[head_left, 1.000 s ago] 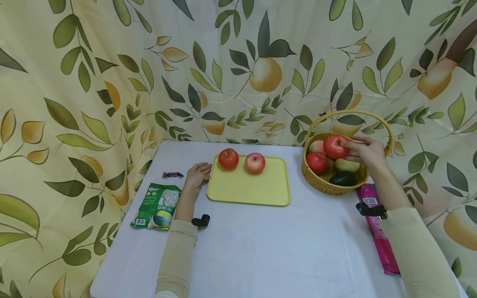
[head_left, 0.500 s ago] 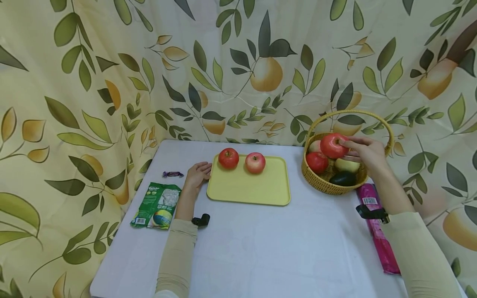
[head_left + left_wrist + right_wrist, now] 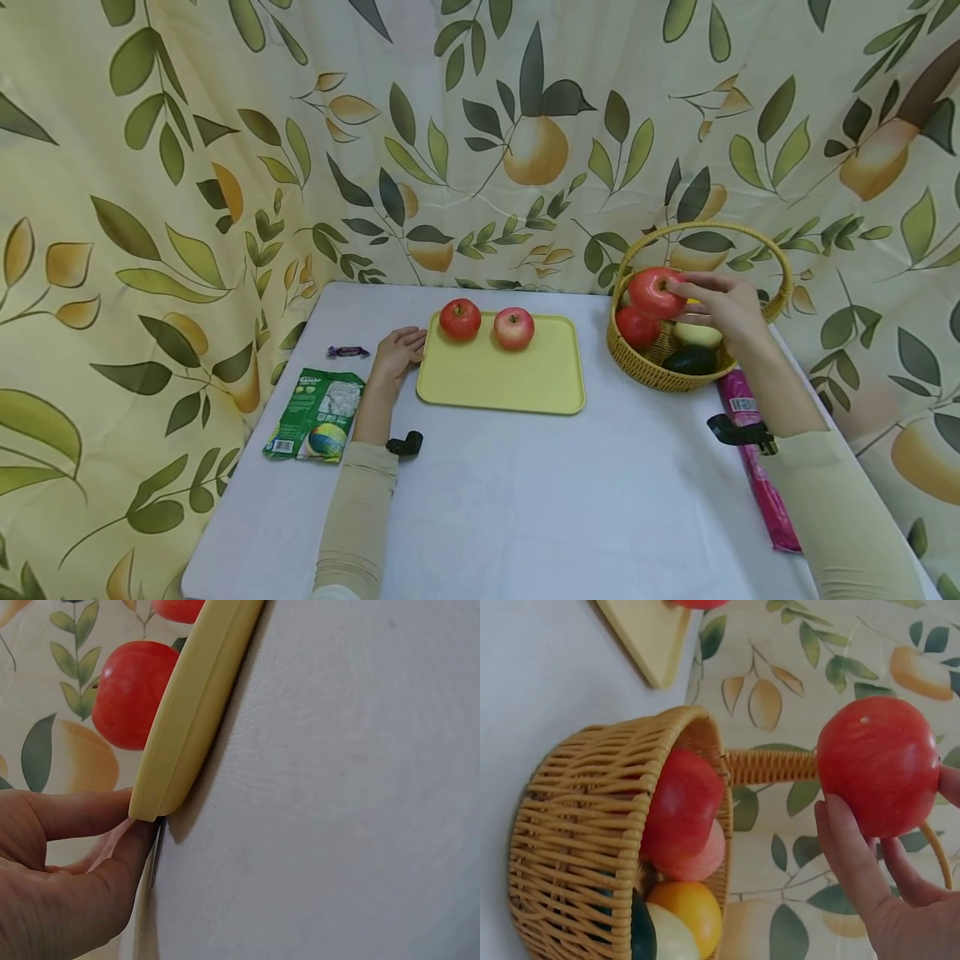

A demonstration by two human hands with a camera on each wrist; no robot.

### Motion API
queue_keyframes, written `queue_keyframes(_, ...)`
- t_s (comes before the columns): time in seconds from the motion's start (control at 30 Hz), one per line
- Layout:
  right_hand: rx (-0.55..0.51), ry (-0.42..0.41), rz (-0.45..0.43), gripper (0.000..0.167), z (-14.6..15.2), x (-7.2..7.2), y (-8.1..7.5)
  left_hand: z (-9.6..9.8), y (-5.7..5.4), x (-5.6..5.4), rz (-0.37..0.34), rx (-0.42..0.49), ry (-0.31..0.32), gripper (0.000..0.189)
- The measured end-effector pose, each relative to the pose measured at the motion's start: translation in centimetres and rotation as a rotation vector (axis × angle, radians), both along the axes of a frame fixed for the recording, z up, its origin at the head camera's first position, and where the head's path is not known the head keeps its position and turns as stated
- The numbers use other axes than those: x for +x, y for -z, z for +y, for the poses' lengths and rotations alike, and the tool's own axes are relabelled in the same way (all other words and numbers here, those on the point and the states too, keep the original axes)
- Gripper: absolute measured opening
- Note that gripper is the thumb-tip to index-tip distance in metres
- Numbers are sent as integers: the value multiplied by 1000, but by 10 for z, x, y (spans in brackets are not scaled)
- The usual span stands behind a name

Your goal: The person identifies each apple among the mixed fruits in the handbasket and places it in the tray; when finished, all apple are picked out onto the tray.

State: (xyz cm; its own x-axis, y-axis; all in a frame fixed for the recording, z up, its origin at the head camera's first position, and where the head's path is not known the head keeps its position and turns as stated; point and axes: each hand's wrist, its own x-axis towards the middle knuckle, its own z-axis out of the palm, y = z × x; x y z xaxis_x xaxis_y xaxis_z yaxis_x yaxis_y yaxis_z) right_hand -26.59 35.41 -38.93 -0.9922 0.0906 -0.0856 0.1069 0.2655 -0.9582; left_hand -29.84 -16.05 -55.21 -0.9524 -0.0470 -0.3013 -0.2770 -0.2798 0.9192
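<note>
Pinching a red apple between the thumb and fingers of the right hand, clear above the mouth of the wicker basket, beside its handle. Pinching also the yellow tray at its left edge, with the left hand. Bearing toward the tray's far edge a dark red apple and a paler apple, slightly apart. In the basket, by the far right corner of the table, with a dark green fruit and a yellow-orange fruit among others. Near the table's left edge, with a green packet and a wrapped candy; along its right edge, with a pink packet.
</note>
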Motion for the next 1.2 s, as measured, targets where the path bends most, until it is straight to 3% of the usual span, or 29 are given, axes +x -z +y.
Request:
queue_keyframes(0.17,1,-3,-5,48,-8,1,0,1,-1,2,10,-18,-12,69)
queue_keyframes(0.63,46,-40,6,71,-22,2,2,-1,0,2,-16,-1,-1,72)
queue_keyframes(1.2,42,-33,7,67,-41,5,6,1,0,0,-8,-11,-1,71)
